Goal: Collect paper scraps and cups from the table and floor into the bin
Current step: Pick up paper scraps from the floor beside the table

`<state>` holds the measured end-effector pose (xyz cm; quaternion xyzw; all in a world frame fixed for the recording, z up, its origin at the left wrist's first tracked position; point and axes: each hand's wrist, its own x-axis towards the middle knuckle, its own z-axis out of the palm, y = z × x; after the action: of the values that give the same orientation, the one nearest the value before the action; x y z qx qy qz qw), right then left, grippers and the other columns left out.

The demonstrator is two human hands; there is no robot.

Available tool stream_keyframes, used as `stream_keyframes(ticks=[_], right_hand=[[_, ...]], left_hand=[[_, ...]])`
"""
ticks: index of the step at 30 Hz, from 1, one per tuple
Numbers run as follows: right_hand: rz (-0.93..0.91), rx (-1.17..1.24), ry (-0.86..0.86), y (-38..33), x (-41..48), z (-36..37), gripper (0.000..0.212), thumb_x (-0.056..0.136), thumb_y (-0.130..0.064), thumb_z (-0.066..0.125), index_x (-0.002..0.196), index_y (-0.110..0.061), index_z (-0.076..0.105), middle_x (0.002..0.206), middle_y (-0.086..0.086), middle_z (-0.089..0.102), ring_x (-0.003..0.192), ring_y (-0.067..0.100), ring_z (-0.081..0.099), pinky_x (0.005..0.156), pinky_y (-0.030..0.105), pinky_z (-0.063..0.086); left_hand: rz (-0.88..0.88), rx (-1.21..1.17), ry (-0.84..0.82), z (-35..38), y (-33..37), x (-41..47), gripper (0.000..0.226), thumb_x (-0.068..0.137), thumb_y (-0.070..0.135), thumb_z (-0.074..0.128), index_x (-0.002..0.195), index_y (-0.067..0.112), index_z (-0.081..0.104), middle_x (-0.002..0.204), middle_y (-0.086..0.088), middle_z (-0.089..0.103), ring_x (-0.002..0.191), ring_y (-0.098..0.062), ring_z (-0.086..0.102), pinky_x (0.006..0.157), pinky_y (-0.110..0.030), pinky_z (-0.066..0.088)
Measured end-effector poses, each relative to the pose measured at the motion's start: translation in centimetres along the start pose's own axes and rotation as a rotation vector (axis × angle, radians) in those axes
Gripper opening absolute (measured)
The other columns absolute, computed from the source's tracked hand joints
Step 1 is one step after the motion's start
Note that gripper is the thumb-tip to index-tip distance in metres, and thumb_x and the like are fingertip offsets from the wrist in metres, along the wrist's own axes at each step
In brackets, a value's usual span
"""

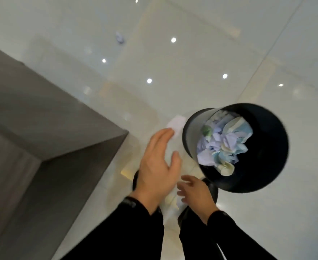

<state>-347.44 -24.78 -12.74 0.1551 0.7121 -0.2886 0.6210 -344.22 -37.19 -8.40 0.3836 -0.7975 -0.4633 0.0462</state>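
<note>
We see one black bin (pixel 263 147) on the floor (pixel 229 44), piled with crumpled paper (pixel 223 145). Our left hand (pixel 155 164) and right hand (pixel 195 192) hover beside it, fingers spread, holding nothing. One scrap (pixel 119 37) lies far off, another (pixel 176 124) beside the bin.

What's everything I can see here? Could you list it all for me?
bin: one, black, standing on the floor at right
crumpled scraps: a pile, pale blue, lilac and cream, inside the bin
paper sheet: one, whitish, on the floor beside the bin, blurred
crumpled scrap: one, bluish, far off on the floor
table: one, grey, at left
floor: glossy white tiles
left hand: one, fingers spread, empty
right hand: one, open, empty
sleeves: two, black
</note>
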Motion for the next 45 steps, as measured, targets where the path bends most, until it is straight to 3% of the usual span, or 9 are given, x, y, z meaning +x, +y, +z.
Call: stream_keyframes(ticks=[3,7,11,21,26,31,35,42,45], right_hand=[[0.142,0.261,0.032,0.3,-2.8,-3.4,0.005,0.089,-0.005,0.051,0.091,-0.005,0.056,0.081,0.011,0.059,0.064,0.016,0.061,0.056,0.024,0.047],[0.243,0.548,0.083,1.7,-4.0,-7.4,0.026,0.088,-0.033,0.055,0.096,-0.009,0.061,0.096,0.017,0.064,0.083,0.028,0.065,0.067,0.035,0.056],[0.169,0.995,0.248,2.4,-2.2,-9.6,0.027,0.094,-0.022,0.051,0.115,-0.007,0.054,0.1,0.018,0.063,0.08,0.033,0.064,0.058,0.035,0.061],[0.123,0.859,0.383,-2.9,-5.2,-13.2,0.028,0.081,0.014,0.04,0.105,0.012,0.054,0.098,0.035,0.058,0.082,0.046,0.061,0.047,0.033,0.058],[0.011,0.6,0.345,-11.1,-9.5,-17.3,0.007,0.086,0.011,0.046,0.085,0.007,0.053,0.04,0.009,0.064,0.037,0.022,0.063,0.042,0.029,0.055],[-0.034,0.43,0.282,-24.1,-9.5,-20.1,0.016,0.09,0.009,0.044,0.076,0.006,0.051,0.035,0.007,0.061,0.034,0.02,0.062,0.041,0.029,0.054],[-0.121,0.305,0.241,-36.7,-7.1,-19.4,0.008,0.089,0.009,0.044,0.089,0.007,0.051,0.037,0.004,0.063,0.037,0.017,0.064,0.041,0.025,0.053],[-0.149,0.27,0.155,-57.5,-3.5,-13.9,0.036,0.085,0.015,0.039,0.12,0.008,0.046,0.038,0.009,0.063,0.035,0.018,0.063,0.041,0.027,0.056],[-0.148,0.261,0.17,-64.2,-2.4,-11.6,0.028,0.083,0.017,0.038,0.107,0.007,0.046,0.085,0.025,0.067,0.044,0.03,0.063,0.037,0.029,0.054]], left_hand=[[0.077,-0.129,-0.119,1.5,6.6,0.2,0.043,0.081,0.022,0.047,0.123,0.015,0.051,0.123,0.007,0.051,0.112,-0.006,0.05,0.098,-0.012,0.038],[-0.004,0.111,-0.533,5.3,8.7,1.6,0.047,0.086,0.012,0.045,0.133,0.018,0.045,0.149,0.001,0.032,0.128,-0.019,0.042,0.107,-0.031,0.037],[-0.099,0.3,-0.442,4.9,6.6,3.9,0.043,0.085,0.013,0.045,0.127,0.02,0.05,0.141,-0.002,0.04,0.112,-0.026,0.056,0.095,-0.03,0.04],[-0.349,0.462,-0.329,-5.6,6.0,6.7,0.035,0.086,0.012,0.047,0.119,0.015,0.057,0.129,-0.006,0.052,0.105,-0.023,0.058,0.092,-0.029,0.039],[-0.438,0.439,-0.323,-9.8,11.0,9.6,0.033,0.089,0.017,0.043,0.121,0.018,0.054,0.132,-0.002,0.048,0.105,-0.021,0.058,0.093,-0.027,0.04],[-0.552,0.309,-0.215,-14.1,12.3,16.5,0.033,0.091,0.02,0.043,0.122,0.019,0.054,0.132,-0.002,0.05,0.111,-0.02,0.056,0.095,-0.027,0.04],[-0.665,0.205,-0.135,-17.6,10.6,23.7,0.034,0.091,0.02,0.044,0.123,0.018,0.053,0.133,-0.004,0.05,0.114,-0.019,0.054,0.095,-0.025,0.038],[-0.667,0.112,-0.015,-24.8,9.2,34.9,0.036,0.09,0.018,0.045,0.125,0.016,0.054,0.131,-0.005,0.056,0.116,-0.021,0.054,0.096,-0.026,0.038],[-0.707,0.094,-0.028,-26.5,8.7,37.8,0.036,0.09,0.02,0.044,0.124,0.016,0.054,0.129,-0.005,0.057,0.115,-0.022,0.054,0.092,-0.025,0.038]])
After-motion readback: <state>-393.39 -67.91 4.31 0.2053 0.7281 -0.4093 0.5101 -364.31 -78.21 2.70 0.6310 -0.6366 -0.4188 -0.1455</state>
